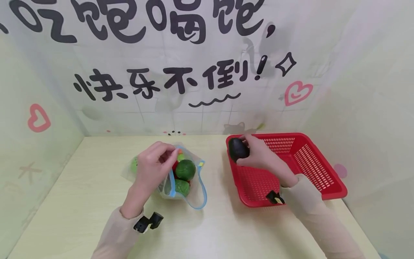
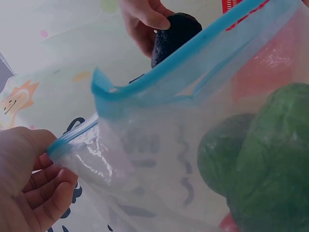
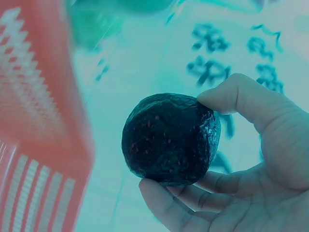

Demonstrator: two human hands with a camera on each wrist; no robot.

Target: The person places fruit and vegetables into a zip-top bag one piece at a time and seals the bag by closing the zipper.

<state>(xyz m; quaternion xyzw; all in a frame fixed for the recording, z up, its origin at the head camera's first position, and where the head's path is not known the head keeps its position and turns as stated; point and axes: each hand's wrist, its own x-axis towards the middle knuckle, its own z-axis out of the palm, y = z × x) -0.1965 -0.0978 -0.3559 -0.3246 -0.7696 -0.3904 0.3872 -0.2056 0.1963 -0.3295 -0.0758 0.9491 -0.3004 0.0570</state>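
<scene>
My right hand (image 1: 262,155) grips a dark, bumpy-skinned avocado (image 1: 238,150) between thumb and fingers, over the left rim of the red basket (image 1: 312,165). In the right wrist view the avocado (image 3: 169,140) looks nearly black with small reddish specks. My left hand (image 1: 151,167) pinches the edge of a clear zip bag (image 2: 140,169) with blue trim, thumb against fingers. The bag's mouth gapes. Inside it lie a round dark green vegetable (image 1: 185,169), a leafy-looking green one (image 1: 182,187) and something red, partly hidden by the plastic.
The red basket has slotted walls and stands at the right of the pale table (image 1: 207,230), near the side wall. A light green patch (image 1: 134,164) shows through clear plastic left of my left hand. A printed backdrop (image 1: 200,118) rises behind the table.
</scene>
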